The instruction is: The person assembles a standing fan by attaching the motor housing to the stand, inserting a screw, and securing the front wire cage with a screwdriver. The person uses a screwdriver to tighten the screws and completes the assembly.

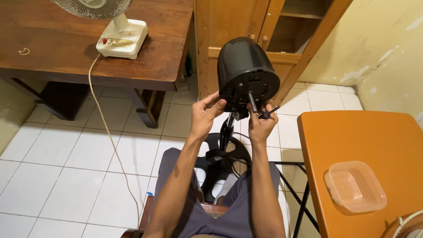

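Nearest: both forearms run up from the lap, elbows bent, wrists cocked back toward the person, w/ grey trousers under them. The person sits on a wooden seat, a black stand base (220,165) on the white tile floor (66,167) between the feet.

Left hand (203,117): grip wrapped on the lower left edge of the black fan motor housing (244,66), thumb and fingers curled onto the rim, steadying it. Right hand (261,125): grip narrow, pinched round a small black knob/screw part (269,113) just under the housing, beside the bare metal shaft (252,101) sticking out of the housing face.

Housing sits atop the stand pole (227,130), held up in front of the chest, face tilted toward the camera. Prob. fairly heavy for its size (motor inside), rigid, smooth plastic shell, so a bit slippery. Best hold looks like the rim or the neck joint, not the shaft, which is thin and could bend. The small part is light and easy to drop.

Right side: orange counter (352,136) w/ a clear plastic tub (355,187). Further off: dark wood counter (66,44) w/ a white desk fan (119,37), its cord (108,128) trailing to the floor, and a wooden cupboard (264,22) behind.
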